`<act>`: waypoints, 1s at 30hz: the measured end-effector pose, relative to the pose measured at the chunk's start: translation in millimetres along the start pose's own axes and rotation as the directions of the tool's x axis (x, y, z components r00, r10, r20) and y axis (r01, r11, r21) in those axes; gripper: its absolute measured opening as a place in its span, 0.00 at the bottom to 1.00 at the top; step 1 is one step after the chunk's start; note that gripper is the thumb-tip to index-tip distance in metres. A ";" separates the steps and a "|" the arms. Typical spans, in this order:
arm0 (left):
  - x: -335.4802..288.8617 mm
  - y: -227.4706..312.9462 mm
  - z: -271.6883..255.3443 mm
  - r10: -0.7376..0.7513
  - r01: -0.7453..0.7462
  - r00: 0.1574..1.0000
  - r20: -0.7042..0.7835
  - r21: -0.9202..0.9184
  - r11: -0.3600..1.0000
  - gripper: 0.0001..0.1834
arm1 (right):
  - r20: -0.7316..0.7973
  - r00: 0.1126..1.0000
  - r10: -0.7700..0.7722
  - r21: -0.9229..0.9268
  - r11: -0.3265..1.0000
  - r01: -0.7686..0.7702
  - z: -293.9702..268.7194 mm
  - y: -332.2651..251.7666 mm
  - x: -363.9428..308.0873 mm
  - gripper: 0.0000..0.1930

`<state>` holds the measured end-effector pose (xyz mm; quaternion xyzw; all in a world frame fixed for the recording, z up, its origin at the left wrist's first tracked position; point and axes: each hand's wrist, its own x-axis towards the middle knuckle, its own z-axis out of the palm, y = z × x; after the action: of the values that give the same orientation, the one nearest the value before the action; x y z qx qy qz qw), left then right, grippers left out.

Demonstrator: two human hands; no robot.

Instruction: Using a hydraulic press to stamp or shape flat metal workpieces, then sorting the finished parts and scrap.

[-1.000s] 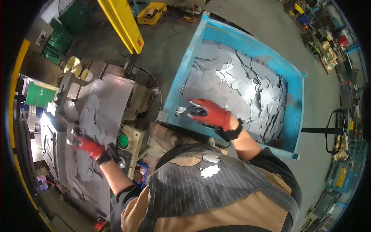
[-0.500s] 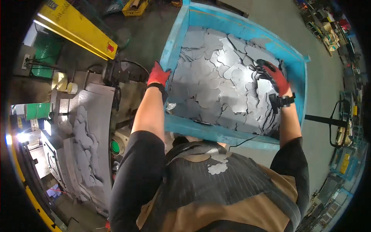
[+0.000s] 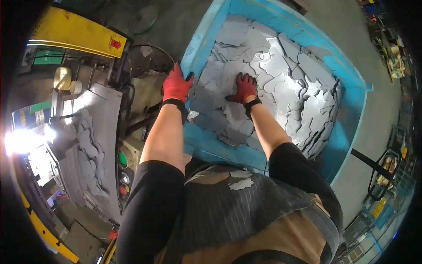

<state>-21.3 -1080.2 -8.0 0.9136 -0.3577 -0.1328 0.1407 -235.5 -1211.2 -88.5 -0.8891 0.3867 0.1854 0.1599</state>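
In front of me stands a large light-blue bin (image 3: pixel 259 154) filled with flat grey sheet-metal pieces (image 3: pixel 285 94) with wavy, rounded outlines. They overlap in loose layers, and some shine under the light. My left hand (image 3: pixel 177 84), in a red glove with dark fingertips, is wrapped over the bin's left rim. My right hand (image 3: pixel 244 89), gloved alike, lies on the pieces in the left middle of the bin. Its fingers are spread and nothing shows in its grasp. Each wrist wears a black band. A crumpled clear scrap (image 3: pixel 192 115) sits at the bin's near left corner.
To my left is a machine with a metal plate (image 3: pixel 103 108) bearing more grey pieces. A green button (image 3: pixel 123 158) on its housing and a yellow beam (image 3: pixel 77 33) are nearby. Shelving with mixed items (image 3: pixel 387 176) lines the far right, and a black strap (image 3: pixel 373 163) hangs beside the bin.
My right hand has moved left across the bin, from the pieces near its right wall to those at left middle. My left hand stays at the left rim. The view has shifted.
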 end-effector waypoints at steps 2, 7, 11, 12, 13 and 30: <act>2.8 -1.5 1.3 0.009 -0.010 1.000 -0.010 -0.015 1.000 0.40 | 0.067 0.995 0.079 -0.002 0.997 -0.079 -10.2 -4.6 -11.4 0.60; -1.7 3.3 0.1 -0.001 -0.001 1.000 -0.026 -0.054 0.999 0.39 | 0.180 0.973 0.145 0.165 0.971 -0.176 10.9 21.9 -34.0 0.54; 1.1 5.7 -1.9 -0.019 0.019 1.000 0.003 -0.037 0.999 0.38 | 0.304 0.949 0.084 0.448 0.867 -0.220 18.6 40.0 -31.1 0.44; 2.6 5.0 -1.0 -0.016 0.016 1.000 0.005 -0.028 0.999 0.38 | 0.338 0.940 0.040 0.523 0.823 -0.223 22.1 43.1 -28.8 0.41; 2.3 4.7 -0.7 -0.012 0.012 1.000 0.007 -0.019 1.000 0.38 | 0.382 0.924 0.034 0.532 0.809 -0.250 27.0 44.1 -27.4 0.40; 0.5 -3.1 -2.7 0.021 -0.020 1.000 0.017 -0.062 0.998 0.38 | 0.320 0.946 -0.045 0.924 0.235 -0.302 18.9 68.1 -85.9 0.22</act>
<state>-18.1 -1078.0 -6.7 0.9040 -0.3639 -0.1502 0.1670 -344.5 -1193.3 -75.7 -0.5309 0.4637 0.0452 0.7079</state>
